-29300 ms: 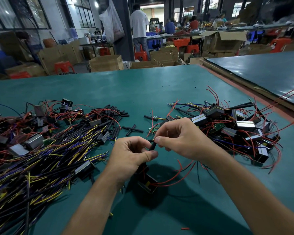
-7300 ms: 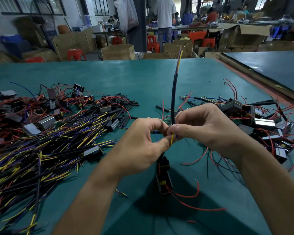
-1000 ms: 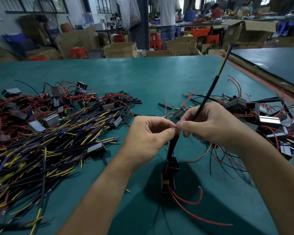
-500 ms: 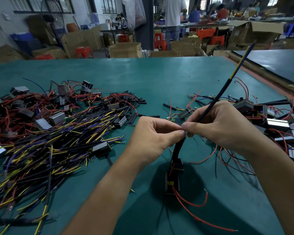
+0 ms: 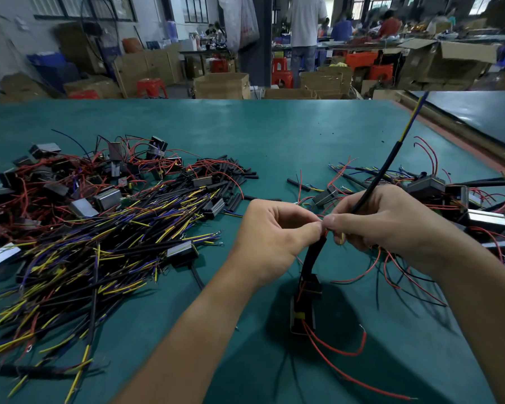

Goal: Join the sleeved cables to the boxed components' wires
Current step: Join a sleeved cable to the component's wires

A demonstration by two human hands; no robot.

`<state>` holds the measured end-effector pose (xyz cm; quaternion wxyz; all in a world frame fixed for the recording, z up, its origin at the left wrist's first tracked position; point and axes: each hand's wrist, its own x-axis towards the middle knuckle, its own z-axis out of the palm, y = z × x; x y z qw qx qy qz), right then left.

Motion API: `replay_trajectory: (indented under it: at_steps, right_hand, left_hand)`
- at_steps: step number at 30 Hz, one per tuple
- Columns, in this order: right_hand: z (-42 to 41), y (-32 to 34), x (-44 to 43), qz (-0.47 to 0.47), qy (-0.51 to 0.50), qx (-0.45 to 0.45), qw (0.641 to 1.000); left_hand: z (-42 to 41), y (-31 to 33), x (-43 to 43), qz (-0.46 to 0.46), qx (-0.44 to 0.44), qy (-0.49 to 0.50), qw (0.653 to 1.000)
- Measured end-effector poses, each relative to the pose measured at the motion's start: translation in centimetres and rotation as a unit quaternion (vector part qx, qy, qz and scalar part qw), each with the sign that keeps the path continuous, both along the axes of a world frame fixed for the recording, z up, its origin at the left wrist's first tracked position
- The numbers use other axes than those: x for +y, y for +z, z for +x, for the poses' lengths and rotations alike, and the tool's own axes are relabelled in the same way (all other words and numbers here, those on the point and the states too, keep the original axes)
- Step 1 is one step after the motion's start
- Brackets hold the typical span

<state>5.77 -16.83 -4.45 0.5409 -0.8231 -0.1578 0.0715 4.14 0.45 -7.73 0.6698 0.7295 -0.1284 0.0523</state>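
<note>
Room: a workshop is showing behind, with cardboard boxes (image 5: 222, 86) and red stools (image 5: 150, 86) on the floor and a standing person (image 5: 305, 30) facing away.
Desk: the green desk (image 5: 245, 135) is carrying all the task material, with a bare strip between two heaps.
Left heap: loose sleeved cables (image 5: 99, 243) with yellow and blue ends are lying tangled, with boxed units mixed in at the far side.
Right heap: boxed components (image 5: 449, 196) with red leads are lying just beyond the right hand.
Hands: the left hand (image 5: 271, 243) and right hand (image 5: 391, 225) are meeting thumb to thumb, both pinching where cable and lead come together.
Cable in work: the sleeved cable (image 5: 382, 173) is passing through the right hand and pointing up and to the right.
Component in work: the boxed component (image 5: 303, 313) is sitting directly below the hands, with its red wires (image 5: 341, 352) trailing toward the viewer. Whether it is resting on the desk cannot be told.
Change: the cable has been swinging from upright to a rightward lean while the pinch is staying in place.
Meaning: the joint is probably being twisted closed. This unit is likely nearing completion, with many still waiting.
</note>
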Motion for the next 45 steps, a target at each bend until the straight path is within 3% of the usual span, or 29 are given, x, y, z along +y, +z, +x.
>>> replay_trajectory:
  at_steps: [5, 13, 31, 37, 42, 45]
  right_hand:
    - [-0.1, 0.3, -0.2, 0.023, 0.011, 0.026, 0.999]
    - [-0.2, 0.0, 0.2, -0.011, 0.022, -0.029, 0.999]
    - [0.0, -0.3, 0.3, 0.01, 0.023, -0.033, 0.999]
    - [-0.1, -0.2, 0.2, 0.027, 0.049, -0.033, 0.998]
    - [-0.2, -0.3, 0.2, 0.041, 0.08, -0.027, 0.996]
    - [0.1, -0.5, 0.1, 0.037, 0.082, -0.034, 0.995]
  left_hand:
    - [-0.2, -0.1, -0.3, 0.005, -0.018, 0.0, 1.0]
    - [0.0, 0.4, 0.5, -0.044, 0.123, -0.064, 0.989]
    - [-0.3, 0.7, 0.7, -0.04, 0.115, -0.059, 0.991]
    - [-0.1, 0.9, 1.2, -0.052, 0.191, -0.111, 0.974]
    - [0.0, 0.9, 1.6, -0.093, 0.275, -0.176, 0.94]
    - [0.0, 0.8, 1.5, -0.098, 0.284, -0.18, 0.937]
